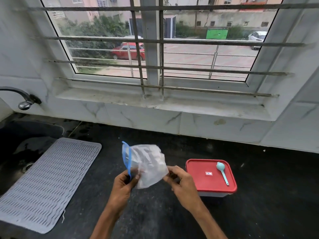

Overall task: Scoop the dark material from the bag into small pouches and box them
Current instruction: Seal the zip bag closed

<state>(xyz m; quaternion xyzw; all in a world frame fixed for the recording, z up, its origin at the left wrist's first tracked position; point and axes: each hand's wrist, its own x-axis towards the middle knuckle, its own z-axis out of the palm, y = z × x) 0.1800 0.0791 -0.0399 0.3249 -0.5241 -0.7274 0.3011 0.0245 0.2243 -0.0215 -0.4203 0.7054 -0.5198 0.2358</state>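
clear crinkled plastic was what both hands had hold of: my left hand [123,182] pinched the bag [148,163] by its blue zip strip [126,159], and my right hand [179,180] pinched the bag's lower right corner, so it hung in the air between them, above the desk [155,214]. what it held looked pale; i could see no dark material in it. just right of the right hand the box [211,194] sat on the desk with its red lid [202,181] on, the teal scoop [222,171] lying across that lid.

the risk, as i judged it: the bag was held by thin edges only, so a slipping pinch or a hard pull at the zip could tip it and spill the contents over the black desk. lifting the lid with the scoop on it could send the scoop sliding off.

the desk was black stone, smudged pale in places. a grey ribbed mat [48,178] lay at the left beside a dark sink [20,152] with a tap [24,102] above; white marbled tiles and a barred window [151,54] stood behind.
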